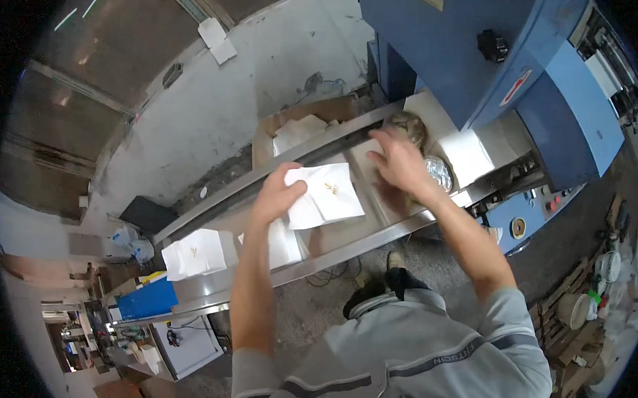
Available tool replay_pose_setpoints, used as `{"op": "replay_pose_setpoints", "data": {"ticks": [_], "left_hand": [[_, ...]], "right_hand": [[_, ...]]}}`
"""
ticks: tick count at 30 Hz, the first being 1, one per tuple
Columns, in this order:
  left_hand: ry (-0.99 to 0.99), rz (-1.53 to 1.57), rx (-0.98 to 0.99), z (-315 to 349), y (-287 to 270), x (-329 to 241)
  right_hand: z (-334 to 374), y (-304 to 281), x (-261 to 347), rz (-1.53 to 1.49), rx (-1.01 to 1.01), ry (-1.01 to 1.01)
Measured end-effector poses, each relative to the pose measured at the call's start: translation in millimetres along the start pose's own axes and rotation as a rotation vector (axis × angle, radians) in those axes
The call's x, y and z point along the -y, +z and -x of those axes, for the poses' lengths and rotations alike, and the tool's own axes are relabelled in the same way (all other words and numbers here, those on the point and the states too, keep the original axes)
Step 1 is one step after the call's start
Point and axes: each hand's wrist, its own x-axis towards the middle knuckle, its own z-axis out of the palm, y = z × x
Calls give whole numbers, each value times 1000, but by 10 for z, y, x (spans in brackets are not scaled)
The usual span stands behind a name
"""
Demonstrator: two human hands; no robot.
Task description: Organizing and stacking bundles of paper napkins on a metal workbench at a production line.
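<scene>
My left hand (278,195) is closed on a white square pouch or folded sheet (311,206) with a small gold mark near its middle. Thumb on top, it grips the left edge and holds the piece above a long metal-edged bench or conveyor (345,250). Fingers apart and slightly blurred, my right hand (402,163) reaches over the bench with nothing visible in it. Beside it lie a shiny silver round thing (440,173) and a brownish rounded bundle (410,126), whose kinds I cannot make out. Another white piece (278,245) lies partly hidden below the held one.
More white pieces with a gold mark (192,255) lie at the bench's left end. A large blue machine (446,48) stands over the right end. Behind the bench is a cardboard box (265,129) with white pieces. Wooden pallets (566,334) are at the right.
</scene>
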Motion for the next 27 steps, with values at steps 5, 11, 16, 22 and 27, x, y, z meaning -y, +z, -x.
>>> {"op": "replay_pose_setpoints", "data": {"ticks": [5,11,16,22,27], "left_hand": [[8,-92,-140,72,512,-164],[33,284,-98,151,769,47],[34,448,-63,245,783,18],[0,627,-4,207,799,175],[-27,675,-11,214,794,235]], "right_hand": [[440,370,80,-760,491,500],[527,428,74,-1129,526,816],[537,437,89,-1132,521,777],[557,454,154,-1014,434,646],[502,300,316,-952,466,585]]}}
